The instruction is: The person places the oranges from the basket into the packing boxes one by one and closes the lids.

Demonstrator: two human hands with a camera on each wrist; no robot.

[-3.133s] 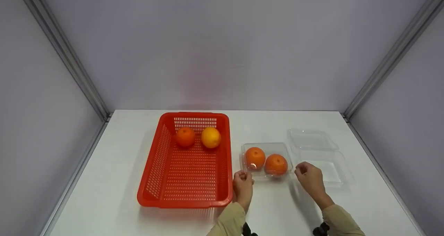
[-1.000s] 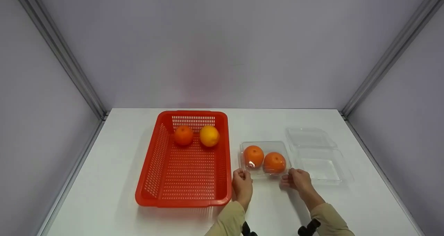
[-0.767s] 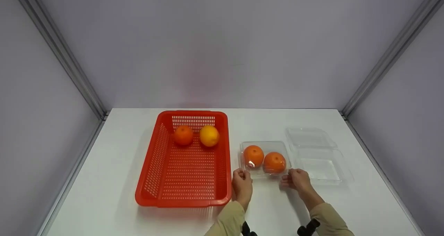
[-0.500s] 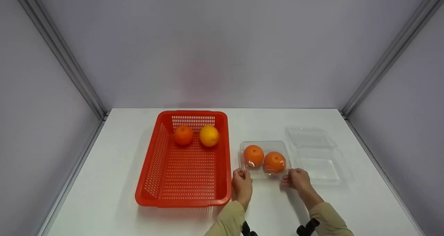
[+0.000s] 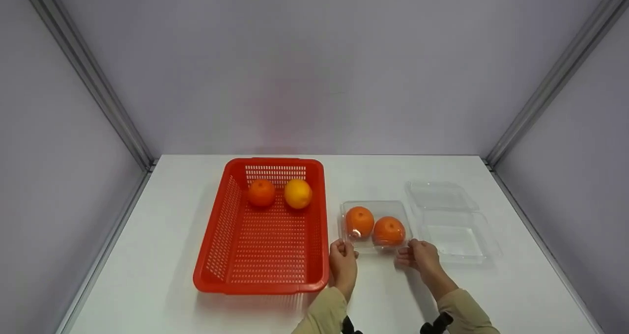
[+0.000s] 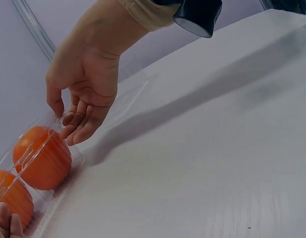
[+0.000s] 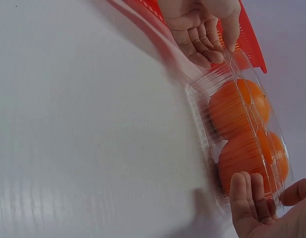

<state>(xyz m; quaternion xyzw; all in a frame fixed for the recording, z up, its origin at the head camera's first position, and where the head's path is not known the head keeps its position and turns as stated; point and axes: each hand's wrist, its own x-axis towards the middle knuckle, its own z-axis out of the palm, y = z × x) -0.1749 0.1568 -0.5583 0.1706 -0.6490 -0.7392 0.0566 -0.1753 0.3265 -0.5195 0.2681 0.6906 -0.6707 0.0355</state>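
Two oranges sit side by side inside a clear plastic clamshell box on the table, its lid down over them. My left hand pinches the rim at the box's front left corner. At the front right corner, my right hand pinches the rim between thumb and fingers. The right wrist view has both hands at the two ends of the box's front edge. Only the fingertips of the left hand appear in the left wrist view, beside an orange.
Left of the box stands a red perforated basket with an orange and a yellower orange fruit near its back. Another clear clamshell lies unfolded to the right. Grey walls enclose the white table behind and at both sides.
Since about three seconds ago my right hand has moved left onto the box's front right corner. The left hand has kept its place. Over the last second, little differs.
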